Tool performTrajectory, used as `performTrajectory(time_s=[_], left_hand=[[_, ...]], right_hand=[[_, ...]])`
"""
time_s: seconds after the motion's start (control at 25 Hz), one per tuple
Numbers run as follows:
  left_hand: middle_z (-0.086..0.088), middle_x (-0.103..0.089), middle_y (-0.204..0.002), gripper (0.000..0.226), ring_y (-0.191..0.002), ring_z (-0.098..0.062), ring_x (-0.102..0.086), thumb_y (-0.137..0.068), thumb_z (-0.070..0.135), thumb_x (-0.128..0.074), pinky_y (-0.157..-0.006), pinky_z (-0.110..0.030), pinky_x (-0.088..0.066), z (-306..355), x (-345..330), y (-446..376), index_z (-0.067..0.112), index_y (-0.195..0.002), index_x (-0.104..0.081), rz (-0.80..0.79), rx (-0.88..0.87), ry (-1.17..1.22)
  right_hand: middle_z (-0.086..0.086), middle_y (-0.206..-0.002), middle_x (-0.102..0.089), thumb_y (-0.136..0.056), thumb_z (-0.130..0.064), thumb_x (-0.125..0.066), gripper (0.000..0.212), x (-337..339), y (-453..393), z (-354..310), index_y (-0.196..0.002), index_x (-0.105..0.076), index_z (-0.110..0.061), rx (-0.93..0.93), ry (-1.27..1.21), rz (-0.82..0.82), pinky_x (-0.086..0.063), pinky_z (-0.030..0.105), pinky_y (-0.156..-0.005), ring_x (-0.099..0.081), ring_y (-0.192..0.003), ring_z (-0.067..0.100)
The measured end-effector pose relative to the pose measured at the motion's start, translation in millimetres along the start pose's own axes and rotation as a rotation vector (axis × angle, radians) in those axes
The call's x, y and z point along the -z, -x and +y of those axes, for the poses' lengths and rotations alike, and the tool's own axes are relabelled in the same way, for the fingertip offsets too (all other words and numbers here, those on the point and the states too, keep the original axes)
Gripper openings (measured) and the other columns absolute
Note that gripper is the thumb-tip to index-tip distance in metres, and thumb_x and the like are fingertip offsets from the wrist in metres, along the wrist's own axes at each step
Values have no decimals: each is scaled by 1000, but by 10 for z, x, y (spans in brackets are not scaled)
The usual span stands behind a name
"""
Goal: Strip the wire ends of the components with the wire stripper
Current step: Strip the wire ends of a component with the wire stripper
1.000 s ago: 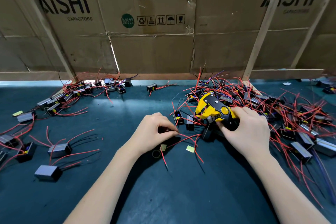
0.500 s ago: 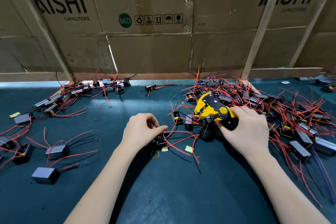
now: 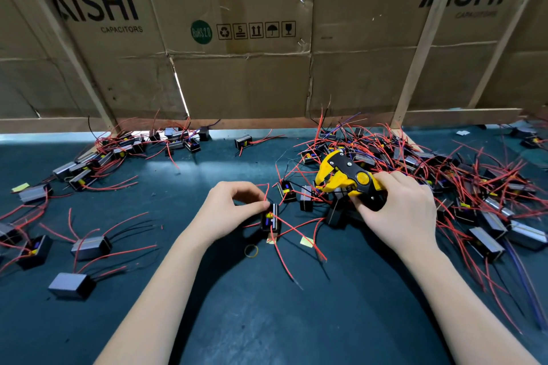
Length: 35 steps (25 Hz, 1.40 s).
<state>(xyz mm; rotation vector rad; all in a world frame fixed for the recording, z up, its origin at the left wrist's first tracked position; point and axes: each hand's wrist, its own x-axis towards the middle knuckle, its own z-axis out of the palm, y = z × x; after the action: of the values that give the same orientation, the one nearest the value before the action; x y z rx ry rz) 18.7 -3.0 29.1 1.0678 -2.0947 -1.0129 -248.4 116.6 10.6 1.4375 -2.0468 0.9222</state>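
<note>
— Many left? One small black box component with red wires [image 3: 271, 218] pinched at left hand [image 3: 229, 212], centre of green mat [image 3: 267, 320].
— Plenty. Yellow-and-black wire stripper [image 3: 347, 179] gripped in right hand [image 3: 400, 210]; big tangled pile [image 3: 444, 181] unsorted, smaller batch [image 3: 89, 243] set aside leftward.

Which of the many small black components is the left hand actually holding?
The component at the table's centre, just left of the yellow tape scrap: the left hand pinches it at its top. All the others lie untouched in piles or singly around it.
</note>
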Motion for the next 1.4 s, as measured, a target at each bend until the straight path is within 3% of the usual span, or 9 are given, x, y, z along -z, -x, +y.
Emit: performTrajectory(time_s=[0.28,0.48,0.64,0.76,0.92,1.0,1.16,1.24,1.4], left_hand=[[4,-67,-70,12,-68,-10,-66,-95,7,-60,-65,-15,-48,21,-25,-20,11,-84,-62,42,32,363],[-3,-69,-88,9,-86,-16,-65,-95,10,-61,-75,-25,-55,-125,53,-108,11,-100,-68,413,194,343],[-7,-67,-109,28,-105,-29,-59,-90,23,-67,-92,-41,-47,-238,226,-79,12,-115,-64,555,214,-301],[-3,-67,-93,24,-92,-30,-60,-86,40,-69,-79,-39,-44,-261,480,8,20,-99,-64,675,213,-554],[5,-58,-53,30,-51,-9,-47,-75,44,-81,-55,-25,-37,-122,517,92,21,-71,-62,-108,127,-190],[6,-60,-52,29,-49,-6,-48,-72,37,-85,-54,-22,-42,-119,440,83,21,-66,-61,-231,125,-293],[0,-72,-86,6,-89,-27,-65,-85,21,-70,-81,-37,-51,-277,452,-15,20,-89,-65,264,224,-604],[-10,-69,-110,21,-108,-36,-60,-89,19,-59,-89,-40,-45,-349,526,-8,15,-109,-63,420,322,-813],[-14,-69,-111,24,-107,-39,-58,-88,17,-60,-88,-43,-43,-397,596,-22,11,-111,-67,599,278,-720]], right_hand=[[2,-81,-65,-66,-36,-85,35,9,-4,-8,-89,-69,-14,-3,-7,-22,-38,38,-72,-63,-84,32],[3,-84,-66,-67,-37,-84,35,15,-10,-3,-90,-69,-14,-10,2,-34,-37,37,-73,-63,-86,32],[3,-83,-66,-67,-36,-84,36,21,-10,-3,-90,-70,-14,-3,3,-38,-38,38,-73,-63,-84,32],[3,-81,-65,-67,-36,-84,36,25,-16,-3,-90,-70,-13,-7,9,-38,-39,39,-73,-63,-83,32],[3,-81,-65,-66,-35,-86,36,13,-6,-7,-89,-70,-13,-1,8,-42,-39,39,-73,-63,-83,33],[3,-79,-64,-65,-34,-87,35,8,-2,-3,-87,-69,-13,6,12,-42,-39,39,-73,-63,-82,33],[3,-80,-65,-64,-34,-86,35,4,-13,8,-86,-69,-14,-2,6,-35,-39,39,-72,-63,-83,33],[3,-79,-65,-64,-34,-86,35,0,-15,5,-86,-69,-14,4,7,-32,-39,39,-72,-63,-82,33],[3,-79,-64,-64,-34,-87,36,3,-14,-4,-88,-69,-13,16,14,-38,-39,39,-71,-63,-82,32]])
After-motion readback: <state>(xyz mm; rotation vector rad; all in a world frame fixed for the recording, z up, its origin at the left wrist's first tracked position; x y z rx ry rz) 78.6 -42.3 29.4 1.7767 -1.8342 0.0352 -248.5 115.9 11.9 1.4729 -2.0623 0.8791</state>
